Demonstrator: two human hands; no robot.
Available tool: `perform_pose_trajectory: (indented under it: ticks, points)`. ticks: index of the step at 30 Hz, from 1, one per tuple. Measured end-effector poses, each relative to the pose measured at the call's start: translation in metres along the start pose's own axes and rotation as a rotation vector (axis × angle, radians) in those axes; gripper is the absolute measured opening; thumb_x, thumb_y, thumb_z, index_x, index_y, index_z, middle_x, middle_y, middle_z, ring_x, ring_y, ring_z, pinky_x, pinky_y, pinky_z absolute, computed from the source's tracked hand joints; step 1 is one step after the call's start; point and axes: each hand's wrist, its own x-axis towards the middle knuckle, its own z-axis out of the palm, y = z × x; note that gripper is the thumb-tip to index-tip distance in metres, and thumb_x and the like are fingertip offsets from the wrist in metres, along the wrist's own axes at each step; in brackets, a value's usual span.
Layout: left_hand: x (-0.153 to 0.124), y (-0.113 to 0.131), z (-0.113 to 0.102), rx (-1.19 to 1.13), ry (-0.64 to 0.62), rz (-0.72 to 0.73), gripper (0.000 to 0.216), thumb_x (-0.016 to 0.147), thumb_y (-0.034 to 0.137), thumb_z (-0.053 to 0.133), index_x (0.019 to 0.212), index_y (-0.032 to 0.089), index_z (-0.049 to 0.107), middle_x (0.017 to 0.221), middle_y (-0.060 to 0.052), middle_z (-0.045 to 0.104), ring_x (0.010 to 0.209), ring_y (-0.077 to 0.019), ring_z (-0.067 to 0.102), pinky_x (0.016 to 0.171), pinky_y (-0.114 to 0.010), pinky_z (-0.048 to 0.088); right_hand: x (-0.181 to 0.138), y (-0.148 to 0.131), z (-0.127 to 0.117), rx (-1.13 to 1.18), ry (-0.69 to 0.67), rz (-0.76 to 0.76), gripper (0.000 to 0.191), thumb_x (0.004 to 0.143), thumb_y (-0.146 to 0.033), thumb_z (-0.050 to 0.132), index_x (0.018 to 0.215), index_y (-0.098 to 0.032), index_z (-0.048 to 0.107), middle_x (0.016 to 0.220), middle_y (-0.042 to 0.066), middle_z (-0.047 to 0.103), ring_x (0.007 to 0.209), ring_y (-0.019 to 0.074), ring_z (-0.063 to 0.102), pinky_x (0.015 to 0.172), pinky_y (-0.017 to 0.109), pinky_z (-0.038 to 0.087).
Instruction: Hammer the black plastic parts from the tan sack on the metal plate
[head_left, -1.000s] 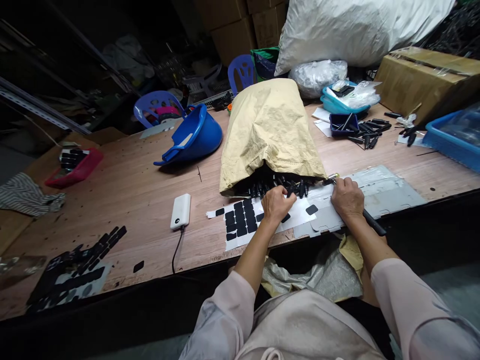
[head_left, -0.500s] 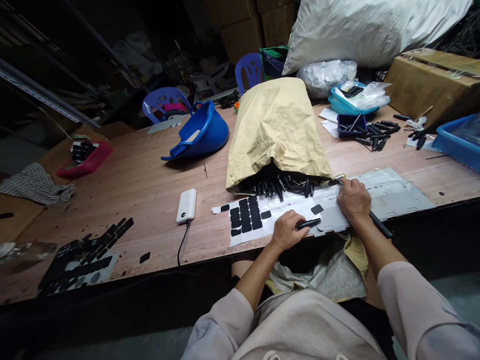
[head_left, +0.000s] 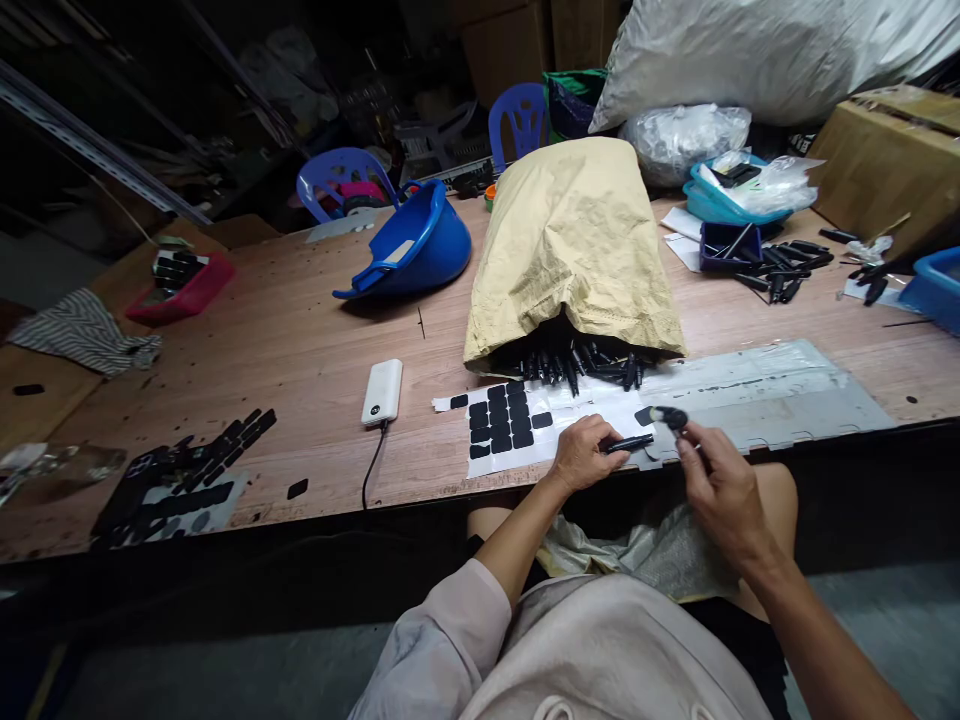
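Note:
My left hand (head_left: 583, 452) rests at the table's front edge, its fingers closed round a slim black pen-like tube (head_left: 628, 443) that points right. Just right of it, my right hand (head_left: 720, 480) is raised, gripping a dark piece with a pale end (head_left: 667, 416) between thumb and fingers; motion blur hides its kind. Under the hands lies a white backing sheet (head_left: 551, 452) with rows of black rounded stickers (head_left: 499, 416). One loose black sticker (head_left: 643, 415) is by the dark piece. More black tubes (head_left: 577, 368) spill from the mouth of a tan sack (head_left: 577, 240).
A grey flat board (head_left: 795, 395) lies at the right front edge. A white power bank (head_left: 382, 392) with a cable, a blue basin (head_left: 420, 245) and a red tray (head_left: 180, 290) are leftward. Back right are a small dark box (head_left: 724, 250), loose black tubes and a carton (head_left: 892, 165).
My right hand has lifted off the grey board and moved down toward me, turning, with the dark piece held up. My left hand keeps its black tube. The view has shifted slightly.

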Motion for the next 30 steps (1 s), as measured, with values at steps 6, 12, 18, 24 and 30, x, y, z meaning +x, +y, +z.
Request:
perform_pose_trajectory:
  ticks: [6, 12, 18, 24, 30]
  points:
    - [0.001, 0.001, 0.000, 0.015, -0.011, -0.018, 0.014, 0.081, 0.026, 0.090, 0.087, 0.023, 0.078, 0.085, 0.000, 0.070, 0.087, -0.0191, 0.065, 0.080, -0.030, 0.051, -0.026, -0.011, 0.024, 0.051, -0.018, -0.166, 0.032, 0.107, -0.025, 0.054, 0.134, -0.025, 0.072, 0.096, 0.006, 0.075, 0.086, 0.0208, 0.073, 0.081, 0.034, 0.061]
    - [0.003, 0.002, 0.000, 0.009, -0.027, -0.032, 0.012, 0.082, 0.025, 0.088, 0.084, 0.023, 0.076, 0.083, 0.000, 0.069, 0.086, -0.0191, 0.064, 0.081, -0.030, 0.051, -0.034, -0.011, 0.031, 0.008, -0.047, -0.190, 0.041, 0.109, -0.025, 0.052, 0.147, -0.028, 0.067, 0.104, 0.009, 0.075, 0.093, 0.0224, 0.075, 0.087, 0.036, 0.063]
    - [0.003, 0.003, -0.001, -0.023, -0.012, -0.029, 0.014, 0.080, 0.022, 0.090, 0.086, 0.022, 0.078, 0.083, 0.000, 0.069, 0.086, -0.0188, 0.065, 0.080, -0.029, 0.049, -0.031, -0.009, 0.028, -0.031, -0.017, -0.222, 0.043, 0.108, -0.023, 0.052, 0.147, -0.028, 0.067, 0.100, 0.007, 0.074, 0.089, 0.0209, 0.074, 0.084, 0.033, 0.062]
    - [0.004, 0.002, 0.001, -0.020, -0.016, -0.035, 0.013, 0.079, 0.020, 0.090, 0.085, 0.022, 0.079, 0.084, 0.000, 0.070, 0.087, -0.0189, 0.064, 0.080, -0.029, 0.049, -0.034, -0.004, 0.024, -0.079, 0.047, -0.227, 0.040, 0.108, -0.024, 0.053, 0.145, -0.026, 0.068, 0.106, 0.008, 0.076, 0.095, 0.0211, 0.074, 0.088, 0.034, 0.062]
    - [0.002, 0.002, 0.001, -0.012, -0.009, -0.030, 0.012, 0.079, 0.022, 0.089, 0.086, 0.022, 0.079, 0.083, 0.000, 0.070, 0.086, -0.0188, 0.065, 0.080, -0.029, 0.050, -0.017, 0.003, 0.012, -0.114, 0.119, -0.253, 0.038, 0.106, -0.023, 0.056, 0.142, -0.025, 0.069, 0.107, 0.009, 0.077, 0.095, 0.0212, 0.073, 0.089, 0.034, 0.060]
